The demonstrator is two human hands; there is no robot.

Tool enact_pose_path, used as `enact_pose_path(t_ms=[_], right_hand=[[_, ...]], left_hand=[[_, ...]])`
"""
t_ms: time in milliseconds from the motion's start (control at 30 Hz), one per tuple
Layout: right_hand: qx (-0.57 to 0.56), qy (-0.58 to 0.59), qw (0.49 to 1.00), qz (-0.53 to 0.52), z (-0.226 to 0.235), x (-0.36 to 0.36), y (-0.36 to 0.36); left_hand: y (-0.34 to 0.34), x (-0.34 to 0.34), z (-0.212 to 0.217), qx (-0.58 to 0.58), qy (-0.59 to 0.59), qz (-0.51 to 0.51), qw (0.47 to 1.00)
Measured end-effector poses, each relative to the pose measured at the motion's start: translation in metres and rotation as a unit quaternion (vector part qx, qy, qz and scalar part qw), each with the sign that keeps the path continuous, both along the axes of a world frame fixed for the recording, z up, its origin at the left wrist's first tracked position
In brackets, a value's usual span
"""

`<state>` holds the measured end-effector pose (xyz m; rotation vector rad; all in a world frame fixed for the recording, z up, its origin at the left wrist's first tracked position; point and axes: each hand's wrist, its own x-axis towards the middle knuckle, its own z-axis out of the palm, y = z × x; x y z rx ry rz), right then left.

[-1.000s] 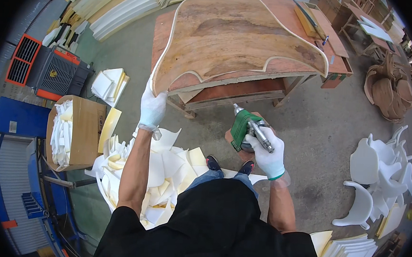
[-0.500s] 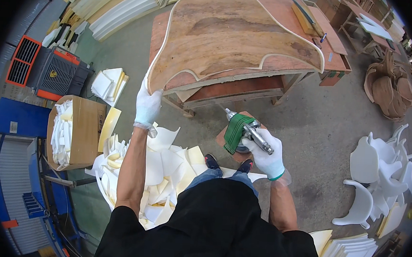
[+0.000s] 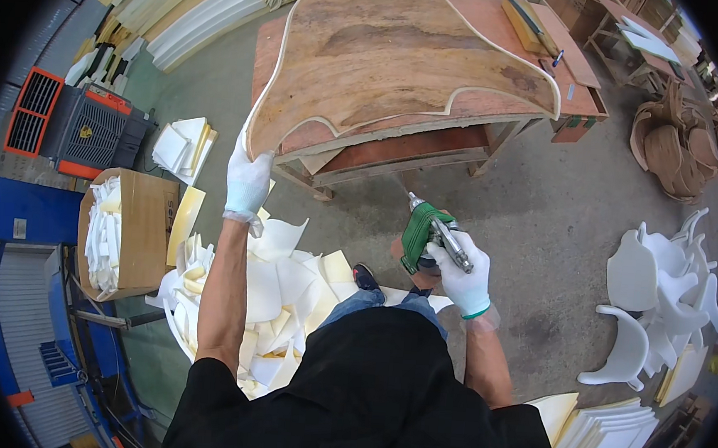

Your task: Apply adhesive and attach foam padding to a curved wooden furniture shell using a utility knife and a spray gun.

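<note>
Across the upper middle of the frame, your curved plywood panel [image 3: 404, 56] lies on the red-brown bench [image 3: 465, 136], its long axis running left to right, foam-trimmed edge overhanging toward you. Your left hand [image 3: 247, 181] is clamped on its lower left corner. Your right hand [image 3: 465, 273], at centre right, is closed around a pneumatic tool [image 3: 435, 229] pointing up-left toward the bench; its green-wrapped body partly hides behind your glove.

curved wood panel [image 3: 404, 56] looking matt and grainy with a pale foam edge, white cloth gloves covering both hands, metal tool [image 3: 441, 238] shining a bit, green fabric wrapping it, rough concrete floor [image 3: 559, 213], cardboard box [image 3: 138, 233]
</note>
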<state>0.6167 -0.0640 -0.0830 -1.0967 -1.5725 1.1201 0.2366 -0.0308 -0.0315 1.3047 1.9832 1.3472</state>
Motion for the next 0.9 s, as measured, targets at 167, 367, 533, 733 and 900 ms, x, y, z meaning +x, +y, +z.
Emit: enact_pose_path(t_ms=[167,367,533,733,900], right_hand=[[0.007,-0.034,0.999,-0.005,0.003,0.000,0.002],[0.018,-0.007,0.996,0.084,0.012,0.002,0.007],[-0.008,-0.013,0.999,0.028,0.002,0.001,0.001],[-0.004,-0.042,0.999,-0.022,-0.012,0.008,-0.001],[-0.016,-0.027,1.000,-0.005,-0.023,0.017,-0.006]], left_hand=[[0.003,-0.003,-0.005,0.005,-0.017,-0.015,1.000],[0.002,-0.002,-0.002,0.006,-0.011,-0.003,1.000],[0.003,-0.001,0.002,0.002,-0.014,-0.014,1.000],[0.001,0.001,0.002,0.010,-0.017,-0.008,1.000],[0.002,0.007,0.009,-0.016,0.005,0.007,1.000]])
